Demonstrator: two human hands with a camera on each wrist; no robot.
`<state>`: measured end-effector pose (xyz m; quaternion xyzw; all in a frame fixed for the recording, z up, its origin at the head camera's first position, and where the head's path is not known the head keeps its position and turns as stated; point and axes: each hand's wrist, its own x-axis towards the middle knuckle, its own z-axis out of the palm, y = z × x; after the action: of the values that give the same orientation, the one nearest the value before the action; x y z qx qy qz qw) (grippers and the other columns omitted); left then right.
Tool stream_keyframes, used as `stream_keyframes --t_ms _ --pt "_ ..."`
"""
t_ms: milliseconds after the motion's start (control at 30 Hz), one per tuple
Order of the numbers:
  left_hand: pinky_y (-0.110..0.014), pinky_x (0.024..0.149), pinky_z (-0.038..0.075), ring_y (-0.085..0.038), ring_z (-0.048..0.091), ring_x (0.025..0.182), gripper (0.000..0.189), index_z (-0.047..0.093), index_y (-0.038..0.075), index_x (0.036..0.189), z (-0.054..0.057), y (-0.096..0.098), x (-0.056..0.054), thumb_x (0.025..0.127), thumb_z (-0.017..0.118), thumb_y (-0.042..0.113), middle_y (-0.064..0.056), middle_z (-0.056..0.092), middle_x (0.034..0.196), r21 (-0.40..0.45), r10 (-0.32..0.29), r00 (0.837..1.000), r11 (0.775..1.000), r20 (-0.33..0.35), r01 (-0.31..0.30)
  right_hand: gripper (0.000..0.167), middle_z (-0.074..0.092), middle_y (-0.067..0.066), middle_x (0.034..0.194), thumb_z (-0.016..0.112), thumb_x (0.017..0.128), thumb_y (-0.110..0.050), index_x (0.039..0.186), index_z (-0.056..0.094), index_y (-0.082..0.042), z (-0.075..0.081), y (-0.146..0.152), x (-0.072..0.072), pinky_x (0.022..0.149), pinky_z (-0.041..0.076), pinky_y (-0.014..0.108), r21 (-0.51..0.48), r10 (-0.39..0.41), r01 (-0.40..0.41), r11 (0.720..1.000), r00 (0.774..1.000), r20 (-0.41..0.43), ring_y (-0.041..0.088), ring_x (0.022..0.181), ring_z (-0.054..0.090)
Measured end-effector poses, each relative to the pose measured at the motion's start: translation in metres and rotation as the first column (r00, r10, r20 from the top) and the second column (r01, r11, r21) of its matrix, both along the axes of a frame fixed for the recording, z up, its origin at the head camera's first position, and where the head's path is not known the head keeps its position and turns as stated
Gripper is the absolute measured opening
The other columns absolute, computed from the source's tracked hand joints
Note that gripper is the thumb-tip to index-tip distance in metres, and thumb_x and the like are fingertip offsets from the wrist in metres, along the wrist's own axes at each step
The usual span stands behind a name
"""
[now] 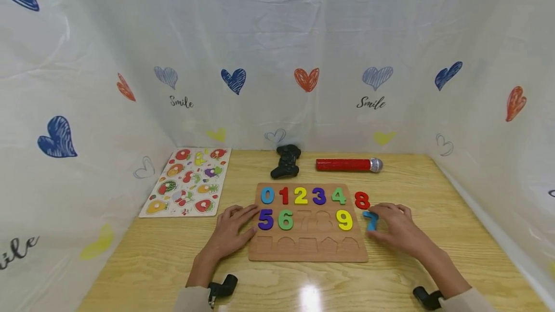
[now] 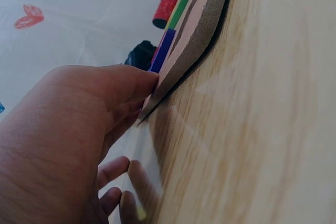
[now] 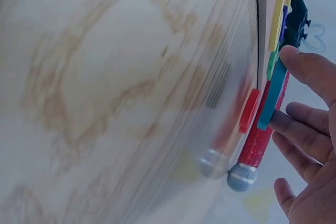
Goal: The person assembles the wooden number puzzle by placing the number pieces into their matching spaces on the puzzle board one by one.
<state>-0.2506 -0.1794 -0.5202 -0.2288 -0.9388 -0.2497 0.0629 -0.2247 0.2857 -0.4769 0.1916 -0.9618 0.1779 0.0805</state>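
Note:
A wooden number board (image 1: pixel 308 257) lies on the table with digits 0 to 6 and the yellow 9 (image 1: pixel 344 220) in it; the recesses for 7 and 8 show bare. My left hand (image 1: pixel 231 230) rests at the board's left edge, its thumb and forefinger spread along the rim near the purple 5 (image 2: pixel 164 51). To the right of the board, my right hand (image 1: pixel 396 227) pinches the blue number 7 (image 3: pixel 273 98) between thumb and fingers. The red number 8 (image 1: pixel 362 200) lies just beyond the 7, beside the board's upper right corner.
Behind the board are a black game controller (image 1: pixel 287 162) and a red microphone (image 1: pixel 347 164). A fruit picture board (image 1: pixel 184 182) lies at the back left. White curtains (image 1: pixel 277 37) with printed hearts enclose the wooden table (image 1: pixel 277 283) at the back and sides.

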Motion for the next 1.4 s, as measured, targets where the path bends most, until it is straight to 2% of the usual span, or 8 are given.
stream_keyframes --t_ms 867,1133,1400 --pt "-0.057 0.1 0.027 -0.03 0.039 0.131 0.053 0.056 0.021 0.146 0.002 0.001 -0.001 0.097 0.061 0.04 0.003 0.049 0.151 0.002 -0.012 1.0 1.0 -0.007 0.012 0.056 0.068 0.013 0.118 0.088 0.077 -0.028 0.122 0.068 0.0 0.003 -0.027 -0.007 0.094 0.026 0.063 0.001 0.07 -0.07 0.998 0.997 -0.015 0.04 0.119 0.052" --pt "-0.057 0.101 0.027 -0.03 0.039 0.13 0.052 0.056 0.022 0.146 0.001 0.0 -0.001 0.097 0.06 0.041 0.003 0.049 0.151 -0.009 -0.013 1.0 1.0 -0.01 0.013 0.057 0.068 0.011 0.12 0.088 0.077 -0.024 0.123 0.067 -0.001 0.004 -0.034 -0.008 0.097 0.025 0.062 0.001 0.093 -0.093 0.996 0.995 -0.024 0.039 0.119 0.052" --pt "-0.058 0.099 0.028 -0.033 0.041 0.13 0.051 0.056 0.021 0.146 0.003 -0.001 0.0 0.097 0.061 0.039 0.001 0.05 0.15 0.015 -0.027 1.0 1.0 -0.013 0.028 0.055 0.067 0.011 0.122 0.088 0.077 -0.026 0.124 0.069 -0.004 0.002 -0.044 -0.011 0.097 0.025 0.063 -0.018 0.116 -0.117 0.993 0.993 -0.021 0.041 0.121 0.052"
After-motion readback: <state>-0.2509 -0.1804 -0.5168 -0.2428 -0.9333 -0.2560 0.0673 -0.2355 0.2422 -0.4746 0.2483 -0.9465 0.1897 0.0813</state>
